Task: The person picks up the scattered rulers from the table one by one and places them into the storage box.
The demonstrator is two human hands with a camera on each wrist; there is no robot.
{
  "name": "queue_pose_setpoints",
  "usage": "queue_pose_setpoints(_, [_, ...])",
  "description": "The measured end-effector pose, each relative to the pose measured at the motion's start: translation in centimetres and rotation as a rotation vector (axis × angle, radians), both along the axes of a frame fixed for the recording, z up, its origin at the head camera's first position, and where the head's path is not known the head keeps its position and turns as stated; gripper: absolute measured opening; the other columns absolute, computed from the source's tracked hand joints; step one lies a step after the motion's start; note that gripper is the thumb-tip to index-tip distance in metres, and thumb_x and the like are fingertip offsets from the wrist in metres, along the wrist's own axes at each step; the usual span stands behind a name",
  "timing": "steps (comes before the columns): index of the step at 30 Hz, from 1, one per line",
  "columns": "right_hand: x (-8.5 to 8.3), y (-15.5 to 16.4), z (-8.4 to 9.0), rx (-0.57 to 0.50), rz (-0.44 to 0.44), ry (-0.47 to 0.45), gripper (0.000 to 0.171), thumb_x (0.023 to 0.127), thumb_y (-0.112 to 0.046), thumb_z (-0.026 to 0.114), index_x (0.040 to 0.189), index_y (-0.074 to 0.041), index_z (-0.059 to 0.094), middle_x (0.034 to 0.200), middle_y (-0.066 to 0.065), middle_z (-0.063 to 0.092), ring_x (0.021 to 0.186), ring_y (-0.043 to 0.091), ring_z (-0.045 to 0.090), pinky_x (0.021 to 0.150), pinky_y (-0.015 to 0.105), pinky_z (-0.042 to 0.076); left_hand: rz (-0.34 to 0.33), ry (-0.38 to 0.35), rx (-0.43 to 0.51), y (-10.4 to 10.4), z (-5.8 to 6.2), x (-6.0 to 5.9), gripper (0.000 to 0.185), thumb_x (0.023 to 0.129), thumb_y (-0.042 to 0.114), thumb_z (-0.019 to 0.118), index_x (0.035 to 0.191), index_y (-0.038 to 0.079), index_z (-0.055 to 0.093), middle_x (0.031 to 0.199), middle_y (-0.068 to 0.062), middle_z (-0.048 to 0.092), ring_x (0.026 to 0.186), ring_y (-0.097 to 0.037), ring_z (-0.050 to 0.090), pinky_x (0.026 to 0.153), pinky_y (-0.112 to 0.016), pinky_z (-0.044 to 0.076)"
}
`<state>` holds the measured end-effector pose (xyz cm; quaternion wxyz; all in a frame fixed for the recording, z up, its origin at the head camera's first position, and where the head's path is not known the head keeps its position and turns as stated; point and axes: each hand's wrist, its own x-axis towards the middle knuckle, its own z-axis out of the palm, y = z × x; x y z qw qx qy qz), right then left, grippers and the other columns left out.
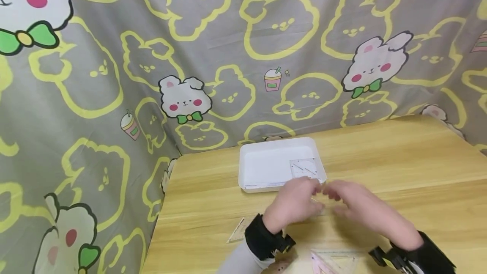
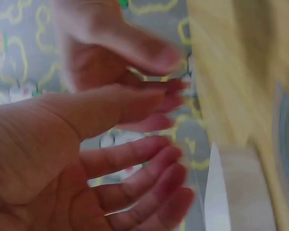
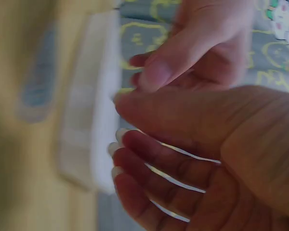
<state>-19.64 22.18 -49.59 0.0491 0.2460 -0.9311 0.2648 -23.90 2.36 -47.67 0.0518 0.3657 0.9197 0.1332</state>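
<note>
My left hand and right hand hover over the table just in front of a white tray, fingertips facing each other. The left wrist view shows the left hand's fingers loosely bent, with nothing held. Relaxed fingers of the right hand bend likewise in the right wrist view, gripping nothing. Inside the tray lies a clear square template with slots, near its right end, and a clear ruler along its front side. A bluish see-through piece, blurred, lies on the table near the hands.
Left of the left wrist lies a small clear set square. Closer to me, between the forearms, is another clear triangle with a pinkish edge. A patterned grey curtain hangs behind and left of the wooden table.
</note>
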Motion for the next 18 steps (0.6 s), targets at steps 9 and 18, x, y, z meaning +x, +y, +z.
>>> queue_pose_setpoints(9, [4.1,1.5,-4.8,0.003,0.073,-0.149,0.056,0.065,-0.047,0.094,0.108,-0.025,0.067,0.100,-0.018,0.055,0.083,-0.001,0.047,0.068,0.025,0.046,-0.131,0.001,-0.397,1.8,-4.2,5.8,0.074,0.069,0.077,0.083,0.124,0.032,0.066,0.102,0.015,0.060,0.087,-0.003,0.054,0.068,-0.021,0.044])
queue_pose_setpoints(18, [5.5,1.8,-7.4,-0.069,0.138,0.096,0.057,0.060,-0.050,0.092,0.104,-0.033,0.061,0.096,-0.021,0.042,0.085,-0.007,0.037,0.068,0.017,0.034,-0.094,-0.031,-0.378,2.1,-5.9,6.9,0.068,0.072,0.075,0.082,0.120,0.030,0.062,0.099,0.011,0.049,0.091,-0.007,0.046,0.073,-0.026,0.043])
